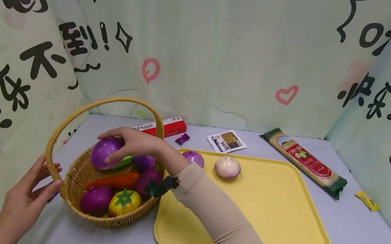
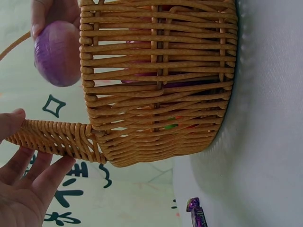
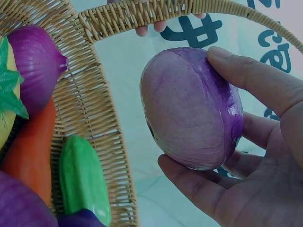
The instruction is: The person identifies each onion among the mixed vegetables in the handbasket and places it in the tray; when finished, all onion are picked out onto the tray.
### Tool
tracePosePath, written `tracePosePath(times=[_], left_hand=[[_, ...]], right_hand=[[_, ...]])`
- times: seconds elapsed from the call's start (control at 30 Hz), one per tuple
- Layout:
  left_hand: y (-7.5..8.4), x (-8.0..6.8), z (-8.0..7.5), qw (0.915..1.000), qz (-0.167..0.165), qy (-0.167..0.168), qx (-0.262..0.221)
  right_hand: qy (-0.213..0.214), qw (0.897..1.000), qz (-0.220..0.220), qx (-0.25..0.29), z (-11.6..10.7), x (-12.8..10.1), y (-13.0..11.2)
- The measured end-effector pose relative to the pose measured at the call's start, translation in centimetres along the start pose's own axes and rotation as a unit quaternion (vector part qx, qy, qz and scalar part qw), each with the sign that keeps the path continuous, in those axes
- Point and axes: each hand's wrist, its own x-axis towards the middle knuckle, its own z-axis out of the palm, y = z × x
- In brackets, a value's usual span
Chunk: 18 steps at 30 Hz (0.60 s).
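My right hand (image 1: 127, 143) grips a purple onion (image 1: 104, 152) just above the far rim of a wicker basket (image 1: 76, 180); the right wrist view shows fingers and thumb curled round the onion (image 3: 191, 108). My left hand (image 1: 29, 194) holds the base of the basket's handle (image 2: 52, 137) at the near left rim, thumb on one side and fingers on the other. Inside the basket lie more purple onions (image 1: 95, 200), a yellow tomato (image 1: 125, 202), an orange carrot (image 1: 115, 179) and a green vegetable (image 3: 84, 182).
A yellow tray (image 1: 272, 218) lies right of the basket, with a purple onion (image 1: 194, 158) and a pale onion (image 1: 227, 167) at its far edge. Behind are a red pasta box (image 1: 168, 126), a card (image 1: 226, 141), a spaghetti packet (image 1: 305, 161) and small wrappers (image 1: 367, 201). Curtains enclose the table.
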Motion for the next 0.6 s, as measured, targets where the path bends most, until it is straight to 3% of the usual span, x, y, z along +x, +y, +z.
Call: tracePosePath(times=[0.6], left_hand=[[0.1, 0.1, 0.0, 0.9999, -0.006, -0.008, -0.005]], right_hand=[[0.010, 1.000, -0.002, 0.002, -1.8, -3.2, 0.2]])
